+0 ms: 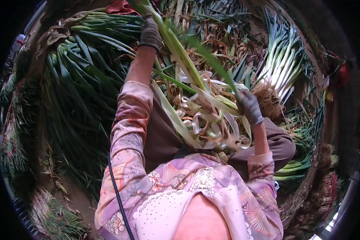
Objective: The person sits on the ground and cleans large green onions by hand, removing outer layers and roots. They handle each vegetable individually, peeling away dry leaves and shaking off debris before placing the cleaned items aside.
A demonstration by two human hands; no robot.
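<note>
My left hand (150, 31), in a dark knit glove, is closed around the leafy upper part of a long green onion stalk (183, 57). The stalk slants down to the right over my lap. My right hand (250, 105), also gloved, grips loose outer leaves (219, 102) of the stalk, and a blurred green blade (211, 58) runs up from it. Pale peeled sheaths (210, 129) and dry brown leaves lie tangled between my knees. A hairy root tuft (238, 142) shows low in that tangle. The stalk's lower end is hard to make out among the scraps.
A large heap of green onions (81, 81) fills the left side. White-stemmed onions (283, 63) with roots towards me lie beyond my right hand. Leaf litter (219, 36) covers the ground ahead. More bundles (58, 216) lie lower left, and a black cable (115, 186) crosses my left sleeve.
</note>
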